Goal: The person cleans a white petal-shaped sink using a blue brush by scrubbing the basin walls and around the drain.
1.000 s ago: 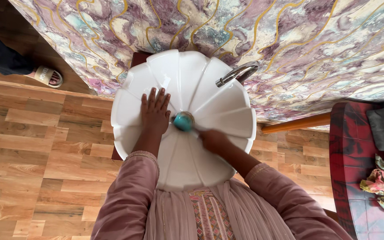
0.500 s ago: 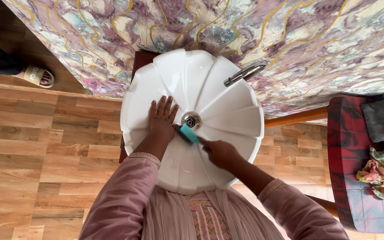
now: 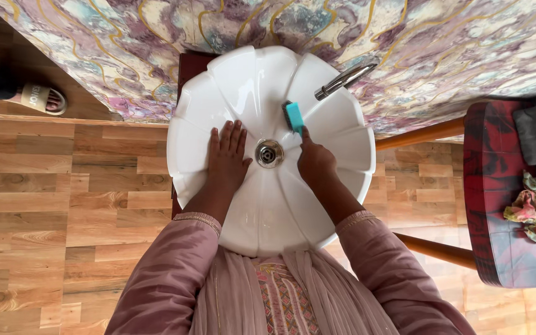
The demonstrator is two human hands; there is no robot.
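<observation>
One teal brush (image 3: pixel 293 116) presses the white fluted basin (image 3: pixel 336 186).

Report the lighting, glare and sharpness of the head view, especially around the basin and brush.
Head view: soft, even daylight with faint shadows; the white basin is bright but keeps its ridges, with no harsh glare; the teal brush in the right hand reads sharp, as does the left hand; wide-angle lens bends the edges.

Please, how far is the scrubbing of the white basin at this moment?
Done: cannot tell; the whole white basin looks equally clean. In hand: the right hand presses a teal brush near the tap; the left hand lies flat inside. No foam or running water shows.
</observation>
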